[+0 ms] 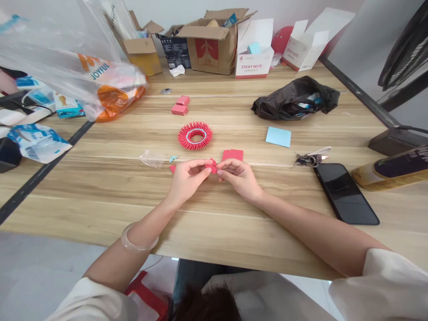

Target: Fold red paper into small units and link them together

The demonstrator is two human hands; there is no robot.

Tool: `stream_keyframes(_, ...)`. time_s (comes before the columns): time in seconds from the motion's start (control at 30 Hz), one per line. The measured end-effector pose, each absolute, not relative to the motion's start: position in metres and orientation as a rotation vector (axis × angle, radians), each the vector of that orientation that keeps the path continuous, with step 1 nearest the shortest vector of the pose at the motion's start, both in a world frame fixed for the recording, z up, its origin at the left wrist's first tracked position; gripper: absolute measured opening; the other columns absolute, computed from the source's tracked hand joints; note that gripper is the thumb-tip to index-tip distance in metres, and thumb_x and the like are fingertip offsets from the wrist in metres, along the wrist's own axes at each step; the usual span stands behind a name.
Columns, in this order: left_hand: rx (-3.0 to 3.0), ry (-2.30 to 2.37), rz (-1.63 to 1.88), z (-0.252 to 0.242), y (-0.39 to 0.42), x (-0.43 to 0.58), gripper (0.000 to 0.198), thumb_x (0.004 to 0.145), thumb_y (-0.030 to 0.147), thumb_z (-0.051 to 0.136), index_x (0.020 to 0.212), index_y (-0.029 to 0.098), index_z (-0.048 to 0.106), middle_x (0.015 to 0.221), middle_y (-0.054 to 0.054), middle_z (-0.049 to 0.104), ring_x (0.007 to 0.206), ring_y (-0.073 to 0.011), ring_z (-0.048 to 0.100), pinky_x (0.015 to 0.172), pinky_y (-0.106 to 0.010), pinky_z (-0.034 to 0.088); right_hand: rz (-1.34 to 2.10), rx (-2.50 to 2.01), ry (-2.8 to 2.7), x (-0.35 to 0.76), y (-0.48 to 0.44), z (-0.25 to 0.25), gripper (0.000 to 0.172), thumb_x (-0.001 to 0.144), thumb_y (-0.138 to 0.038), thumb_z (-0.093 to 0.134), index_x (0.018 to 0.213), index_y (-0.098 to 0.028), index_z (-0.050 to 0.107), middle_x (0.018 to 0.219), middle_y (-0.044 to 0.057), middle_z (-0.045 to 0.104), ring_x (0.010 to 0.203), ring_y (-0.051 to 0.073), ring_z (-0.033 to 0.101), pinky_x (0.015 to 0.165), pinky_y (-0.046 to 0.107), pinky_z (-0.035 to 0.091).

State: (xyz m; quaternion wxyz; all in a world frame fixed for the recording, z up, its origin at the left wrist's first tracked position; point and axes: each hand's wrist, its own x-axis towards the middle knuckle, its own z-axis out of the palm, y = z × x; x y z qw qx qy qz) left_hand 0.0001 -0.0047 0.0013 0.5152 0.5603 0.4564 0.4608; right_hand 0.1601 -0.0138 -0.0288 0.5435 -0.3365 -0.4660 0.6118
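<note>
The left hand and right hand meet low over the worktop. Their fingers are closed narrowly on either side of a small red folded paper, which seems to steady it from both ends. A red paper stack lies just beside the right hand, within easy reach, while the spiky red paper ring sits apart behind them, seemingly kept out of the way.

We sit at an office desk: sticky-note boxes at one o'clock, cartons at twelve, a fan at two, a phone at four.
</note>
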Motion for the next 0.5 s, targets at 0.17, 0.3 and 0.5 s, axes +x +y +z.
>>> stream_keyframes(0.17,1.363,1.081,1.087,0.0002,-0.0036,-0.0009,0.022,0.067,0.021,0.075,0.088,0.014,0.072,0.101,-0.009,0.072,0.095,-0.0221,0.067,0.091,-0.037,0.053,1.43,-0.84,-1.123,0.1604,-0.0134,-0.0309,0.016,0.069,-0.027,0.074,0.077,-0.018,0.064,0.078,0.0,0.068,0.063,0.008,0.061,0.061,0.024,0.052)
stream_keyframes(0.3,1.365,1.096,1.064,0.0003,-0.0041,-0.0004,0.024,0.067,0.022,0.075,0.089,0.014,0.072,0.1,-0.009,0.073,0.093,-0.0211,0.068,0.089,-0.036,0.054,1.431,-0.851,-1.122,0.1607,-0.0137,-0.0294,0.017,0.069,-0.028,0.075,0.075,-0.018,0.063,0.076,0.0,0.068,0.063,0.008,0.06,0.061,0.023,0.051)
stream_keyframes(0.5,1.386,1.103,1.052,0.0012,-0.0061,0.0007,0.027,0.066,0.025,0.076,0.088,0.012,0.071,0.099,-0.011,0.073,0.091,-0.0216,0.068,0.086,-0.035,0.055,1.437,-0.889,-1.118,0.1602,-0.0137,-0.0289,0.022,0.068,-0.034,0.075,0.072,-0.018,0.059,0.073,0.0,0.066,0.062,0.009,0.059,0.061,0.024,0.051)
